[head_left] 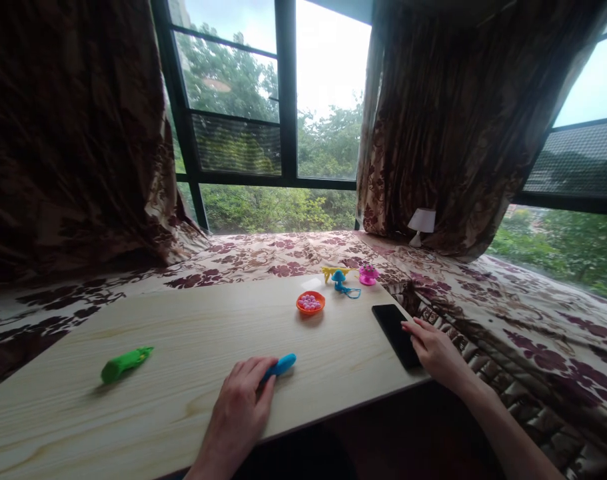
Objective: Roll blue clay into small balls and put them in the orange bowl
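Observation:
On the pale wooden table, my left hand (244, 393) is closed around a smooth blue rounded stick-like piece (284, 364), whose right end sticks out past the fingers. My right hand (436, 350) rests at the table's right edge, its fairly straight fingers touching the right side of a black smartphone (394, 330). The phone lies flat with its screen dark. Ahead of my hands stands a small orange bowl (299, 310) holding several pink-purple beads (310, 302). At far left lies a green toy-like tube (126, 364).
Near the table's far right corner are a blue mushroom-shaped piece (338, 280) with a loop, a yellow piece (328, 273) and a pink toy (368, 275). Flowered fabric (283, 250) surrounds the wooden table (198, 327). A small white lamp (423, 221) stands by the curtain (403, 153).

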A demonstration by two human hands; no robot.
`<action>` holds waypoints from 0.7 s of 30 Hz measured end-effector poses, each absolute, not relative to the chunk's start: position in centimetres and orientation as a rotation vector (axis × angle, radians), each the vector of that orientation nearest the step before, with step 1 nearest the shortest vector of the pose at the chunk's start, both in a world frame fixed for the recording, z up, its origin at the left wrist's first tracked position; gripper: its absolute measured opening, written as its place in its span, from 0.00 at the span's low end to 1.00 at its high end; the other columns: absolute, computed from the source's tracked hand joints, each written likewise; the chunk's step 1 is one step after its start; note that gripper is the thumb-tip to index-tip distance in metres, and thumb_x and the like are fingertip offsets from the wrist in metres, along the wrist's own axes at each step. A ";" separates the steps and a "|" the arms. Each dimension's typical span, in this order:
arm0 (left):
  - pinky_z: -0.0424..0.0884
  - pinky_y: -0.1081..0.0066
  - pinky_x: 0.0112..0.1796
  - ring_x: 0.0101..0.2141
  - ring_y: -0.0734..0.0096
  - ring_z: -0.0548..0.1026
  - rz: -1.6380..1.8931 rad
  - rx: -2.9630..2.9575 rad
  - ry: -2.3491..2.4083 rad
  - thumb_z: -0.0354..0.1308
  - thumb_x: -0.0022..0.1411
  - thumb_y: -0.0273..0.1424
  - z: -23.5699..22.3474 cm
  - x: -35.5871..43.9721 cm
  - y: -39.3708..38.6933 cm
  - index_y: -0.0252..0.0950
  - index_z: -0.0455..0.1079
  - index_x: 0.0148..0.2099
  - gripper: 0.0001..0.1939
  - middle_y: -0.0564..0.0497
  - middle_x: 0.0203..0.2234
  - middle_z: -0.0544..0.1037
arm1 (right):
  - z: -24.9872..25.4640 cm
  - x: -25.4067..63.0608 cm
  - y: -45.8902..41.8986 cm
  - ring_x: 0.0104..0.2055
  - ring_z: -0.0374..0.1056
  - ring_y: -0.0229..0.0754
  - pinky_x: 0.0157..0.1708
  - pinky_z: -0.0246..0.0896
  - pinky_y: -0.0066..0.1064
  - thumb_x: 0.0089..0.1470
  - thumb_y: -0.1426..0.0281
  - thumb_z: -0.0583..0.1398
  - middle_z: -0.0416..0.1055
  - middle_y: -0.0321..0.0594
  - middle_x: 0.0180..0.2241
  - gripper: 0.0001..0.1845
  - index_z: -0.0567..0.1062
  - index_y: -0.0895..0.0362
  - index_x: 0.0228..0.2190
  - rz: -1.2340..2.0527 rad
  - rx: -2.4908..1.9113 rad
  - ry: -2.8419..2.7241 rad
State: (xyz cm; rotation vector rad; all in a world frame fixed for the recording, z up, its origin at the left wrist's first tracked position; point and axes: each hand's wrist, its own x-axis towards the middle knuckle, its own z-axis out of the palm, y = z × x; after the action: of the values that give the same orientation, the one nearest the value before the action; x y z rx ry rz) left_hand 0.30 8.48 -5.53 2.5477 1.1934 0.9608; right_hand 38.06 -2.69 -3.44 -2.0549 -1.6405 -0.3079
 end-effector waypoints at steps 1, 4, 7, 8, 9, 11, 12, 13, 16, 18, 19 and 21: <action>0.62 0.62 0.46 0.44 0.65 0.65 0.959 2.552 1.186 0.48 0.59 0.34 -5.6 0.3 8.5 0.43 0.63 0.46 0.12 0.51 0.40 0.71 | -3.4 38.1 -2.7 0.52 0.58 0.42 0.50 0.53 0.33 0.54 0.69 0.47 0.69 0.41 0.44 0.20 0.70 0.56 0.45 -0.313 -2.070 -1.621; 0.62 0.63 0.46 0.44 0.66 0.65 0.950 2.559 1.175 0.48 0.59 0.34 -5.7 0.2 8.6 0.43 0.63 0.46 0.12 0.51 0.40 0.71 | -3.0 37.9 -2.2 0.50 0.61 0.49 0.47 0.55 0.40 0.54 0.61 0.48 0.67 0.49 0.45 0.23 0.68 0.61 0.46 -0.343 -2.136 -1.527; 0.62 0.63 0.46 0.44 0.66 0.66 0.959 2.557 1.178 0.49 0.59 0.35 -5.7 0.2 8.6 0.43 0.63 0.46 0.12 0.51 0.40 0.71 | -2.5 37.1 -1.5 0.46 0.63 0.54 0.43 0.57 0.44 0.50 0.53 0.52 0.66 0.53 0.45 0.29 0.68 0.63 0.45 -0.342 -2.171 -1.508; 0.62 0.62 0.46 0.44 0.66 0.66 0.967 2.554 1.177 0.49 0.59 0.35 -5.7 0.2 8.6 0.43 0.64 0.46 0.12 0.51 0.40 0.71 | -2.3 36.7 -1.4 0.47 0.62 0.55 0.44 0.56 0.45 0.49 0.53 0.53 0.66 0.53 0.45 0.29 0.67 0.63 0.46 -0.342 -2.167 -1.516; 0.62 0.62 0.46 0.44 0.65 0.66 0.974 2.551 1.174 0.49 0.59 0.35 -5.6 0.2 8.7 0.42 0.64 0.46 0.12 0.51 0.40 0.71 | -2.0 36.1 -1.3 0.48 0.61 0.55 0.45 0.55 0.45 0.50 0.54 0.53 0.65 0.53 0.46 0.30 0.66 0.63 0.47 -0.344 -2.155 -1.531; 0.63 0.61 0.45 0.43 0.64 0.67 0.977 2.541 1.166 0.49 0.58 0.34 -5.6 0.3 8.6 0.42 0.65 0.46 0.12 0.50 0.40 0.72 | -1.5 34.3 -1.2 0.50 0.59 0.53 0.48 0.52 0.44 0.51 0.57 0.53 0.63 0.52 0.48 0.28 0.64 0.62 0.49 -0.340 -2.111 -1.583; 0.63 0.61 0.45 0.43 0.64 0.67 0.978 2.532 1.160 0.49 0.58 0.34 -5.6 0.5 8.6 0.42 0.65 0.46 0.12 0.50 0.40 0.72 | -1.2 33.0 -1.1 0.51 0.58 0.50 0.49 0.51 0.42 0.52 0.59 0.53 0.63 0.50 0.49 0.26 0.64 0.60 0.50 -0.332 -2.082 -1.625; 0.64 0.61 0.45 0.43 0.64 0.67 0.985 2.517 1.158 0.49 0.58 0.33 -5.6 0.6 8.6 0.42 0.65 0.45 0.12 0.50 0.40 0.72 | -0.9 31.5 -1.0 0.52 0.57 0.47 0.50 0.50 0.39 0.53 0.61 0.53 0.63 0.47 0.49 0.24 0.65 0.58 0.49 -0.310 -2.036 -1.682; 0.65 0.62 0.45 0.42 0.65 0.68 1.022 2.413 1.199 0.50 0.57 0.33 -5.5 1.0 8.3 0.42 0.65 0.45 0.13 0.51 0.39 0.72 | -0.4 26.2 0.3 0.52 0.57 0.41 0.51 0.50 0.32 0.54 0.69 0.52 0.63 0.40 0.49 0.17 0.67 0.53 0.47 -0.124 -1.752 -1.871; 0.67 0.64 0.42 0.40 0.66 0.70 1.041 2.329 1.260 0.51 0.56 0.34 -5.2 1.1 8.0 0.42 0.66 0.44 0.12 0.51 0.37 0.72 | -0.4 22.6 1.9 0.52 0.56 0.40 0.51 0.50 0.33 0.54 0.74 0.50 0.62 0.42 0.50 0.18 0.68 0.54 0.46 0.033 -1.536 -1.909; 0.67 0.64 0.41 0.39 0.66 0.70 1.038 2.312 1.279 0.51 0.56 0.34 -5.0 1.0 7.8 0.42 0.66 0.42 0.11 0.51 0.36 0.72 | -0.6 21.1 2.7 0.52 0.57 0.40 0.51 0.51 0.32 0.54 0.75 0.50 0.62 0.42 0.50 0.18 0.68 0.54 0.46 0.067 -1.478 -1.927; 0.67 0.64 0.42 0.40 0.65 0.69 1.025 2.340 1.286 0.52 0.55 0.33 -4.6 0.4 7.6 0.42 0.67 0.39 0.08 0.52 0.36 0.72 | -1.0 18.8 4.3 0.49 0.60 0.38 0.48 0.54 0.29 0.52 0.77 0.51 0.65 0.39 0.47 0.17 0.70 0.53 0.43 0.114 -1.405 -1.972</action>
State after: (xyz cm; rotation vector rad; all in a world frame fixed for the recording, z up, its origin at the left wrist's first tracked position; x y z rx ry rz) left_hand 0.41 7.64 -4.60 2.3402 1.2855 1.0252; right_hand 18.85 4.28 -1.01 -1.4052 -1.9715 0.1144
